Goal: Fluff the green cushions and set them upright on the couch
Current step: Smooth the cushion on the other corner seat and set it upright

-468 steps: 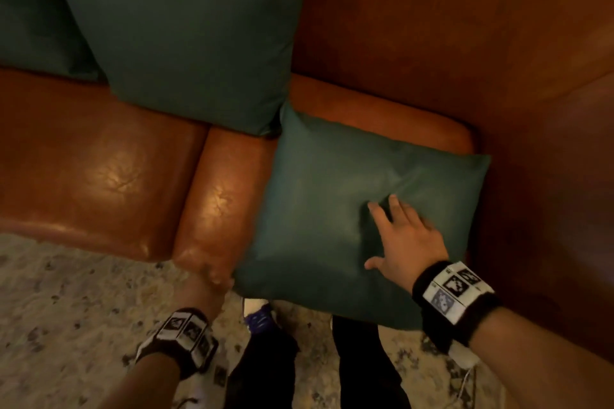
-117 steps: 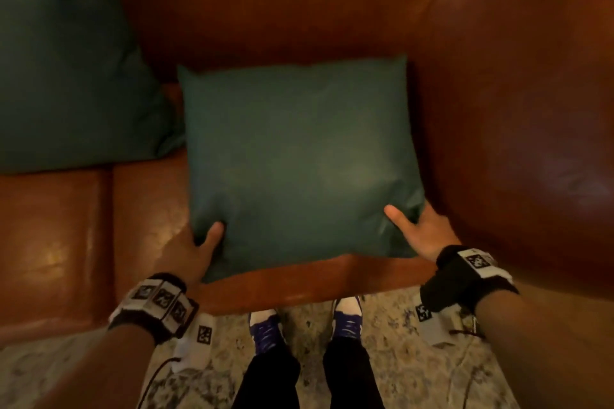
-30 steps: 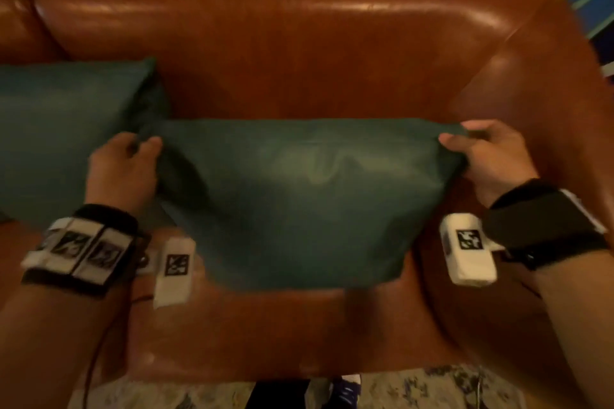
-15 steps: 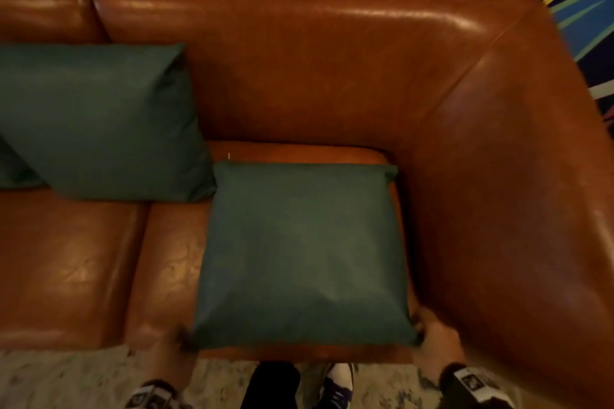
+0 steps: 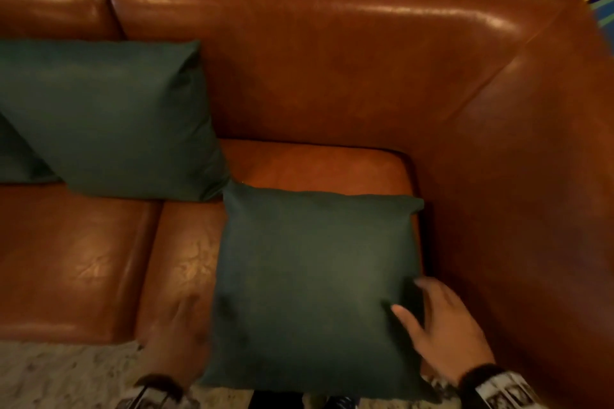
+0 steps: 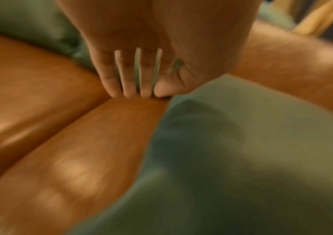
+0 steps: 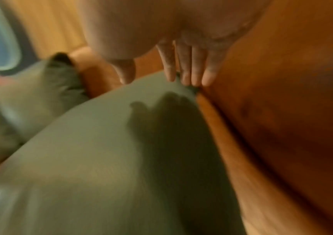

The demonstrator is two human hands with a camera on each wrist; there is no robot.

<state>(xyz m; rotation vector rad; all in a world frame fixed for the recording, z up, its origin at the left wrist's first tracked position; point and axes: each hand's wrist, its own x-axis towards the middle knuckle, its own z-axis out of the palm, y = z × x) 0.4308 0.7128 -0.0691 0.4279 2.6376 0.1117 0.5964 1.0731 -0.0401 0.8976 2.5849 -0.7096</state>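
A dark green cushion [image 5: 315, 285] lies flat on the brown leather seat at the couch's right end, its near edge hanging over the seat front. My right hand [image 5: 432, 315] hovers over its near right part, fingers straight and spread. In the right wrist view this hand [image 7: 161, 76] casts a shadow on the cushion [image 7: 101, 159] and holds nothing. My left hand [image 5: 179, 332] is blurred beside the cushion's left edge, over the seat. In the left wrist view its fingers [image 6: 129, 82] are straight and together, next to the cushion [image 6: 241, 159]. A second green cushion [image 5: 109, 119] leans upright against the backrest.
The couch's right armrest [image 5: 531, 209] rises close beside the flat cushion. The backrest [image 5: 315, 60] is bare behind it. A third green cushion [image 5: 16, 156] peeks out at the far left. Patterned floor [image 5: 66, 375] lies before the couch.
Both hands have left the flat cushion's near corners and moved forward. The right one is now open above the cushion, the left alongside it. The cushion still lies flat.
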